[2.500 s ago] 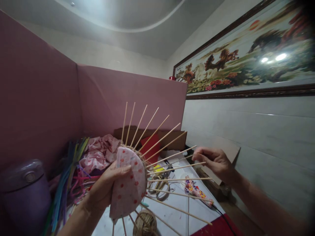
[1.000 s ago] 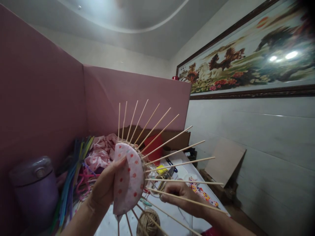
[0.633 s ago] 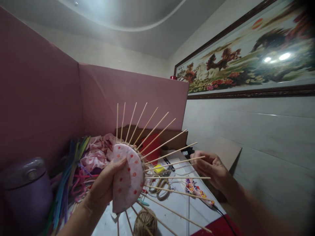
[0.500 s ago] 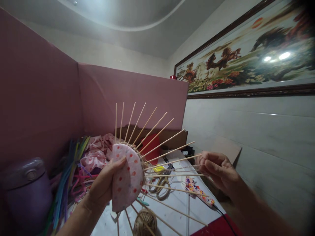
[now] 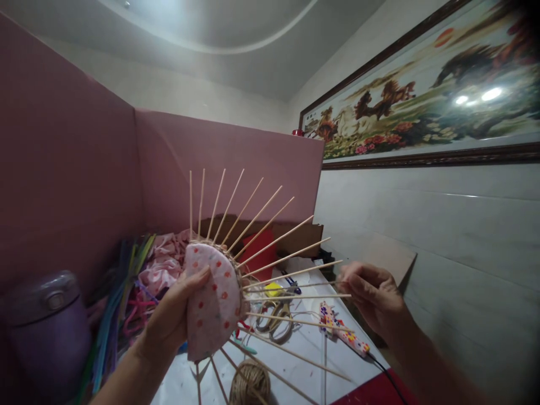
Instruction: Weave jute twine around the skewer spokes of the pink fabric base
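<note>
My left hand (image 5: pixel 179 306) grips a half-round base (image 5: pixel 211 315) covered in pale cloth with red and orange dots, thumb on its face and fingers behind. Thin wooden sticks (image 5: pixel 265 214) fan out from its curved edge, where twine is wound around their feet. To the right, my right hand (image 5: pixel 373 289) is pinched on a strand of twine (image 5: pixel 304 285) that runs straight from that edge between two sticks. Below the base sits a ball of twine (image 5: pixel 250 382), partly crossed by the lower sticks. Behind the sticks lie scissors (image 5: pixel 280 323).
A flower-patterned glue gun (image 5: pixel 343 331) with a black cord lies on the white tabletop (image 5: pixel 304 360). Pink cloth (image 5: pixel 162 270) and coloured strips (image 5: pixel 120 304) are heaped at left, beside a purple lidded container (image 5: pixel 50 332). A cardboard box (image 5: pixel 295 239) stands at the back.
The base and its sticks have shifted slightly left and up in my left hand. My right hand has stayed near its place, and the twine now stretches straighter, clear of the stick tips.
</note>
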The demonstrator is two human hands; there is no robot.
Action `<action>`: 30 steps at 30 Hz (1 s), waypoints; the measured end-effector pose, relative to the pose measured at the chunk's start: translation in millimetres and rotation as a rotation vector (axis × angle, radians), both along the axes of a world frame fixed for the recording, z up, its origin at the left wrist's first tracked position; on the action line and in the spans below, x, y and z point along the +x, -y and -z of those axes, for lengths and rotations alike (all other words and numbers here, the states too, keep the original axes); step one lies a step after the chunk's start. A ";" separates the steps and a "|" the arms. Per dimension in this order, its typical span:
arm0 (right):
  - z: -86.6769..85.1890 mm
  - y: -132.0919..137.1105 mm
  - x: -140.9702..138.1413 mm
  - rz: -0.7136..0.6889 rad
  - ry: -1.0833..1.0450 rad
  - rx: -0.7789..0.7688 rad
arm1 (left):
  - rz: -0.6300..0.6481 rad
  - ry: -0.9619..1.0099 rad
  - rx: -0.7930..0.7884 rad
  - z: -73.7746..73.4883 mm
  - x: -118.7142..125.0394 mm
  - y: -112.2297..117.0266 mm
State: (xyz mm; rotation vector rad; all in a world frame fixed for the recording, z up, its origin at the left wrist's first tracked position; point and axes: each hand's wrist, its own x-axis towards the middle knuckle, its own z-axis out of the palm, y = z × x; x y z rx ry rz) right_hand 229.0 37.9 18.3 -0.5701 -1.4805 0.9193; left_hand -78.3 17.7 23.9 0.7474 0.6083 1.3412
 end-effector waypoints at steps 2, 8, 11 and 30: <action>-6.2 1.8 0.0 0.003 -0.006 0.048 | 0.008 -0.031 0.020 0.5 0.3 -0.1; -2.4 6.3 4.5 -0.017 0.041 0.197 | -0.085 -0.011 0.019 -0.9 1.7 -0.3; 12.7 3.9 -0.1 -0.017 0.082 0.054 | -0.081 0.043 -0.002 -1.5 1.1 0.6; 107.2 8.4 -118.2 -0.583 0.270 -0.418 | -0.022 0.180 0.056 2.1 13.8 5.1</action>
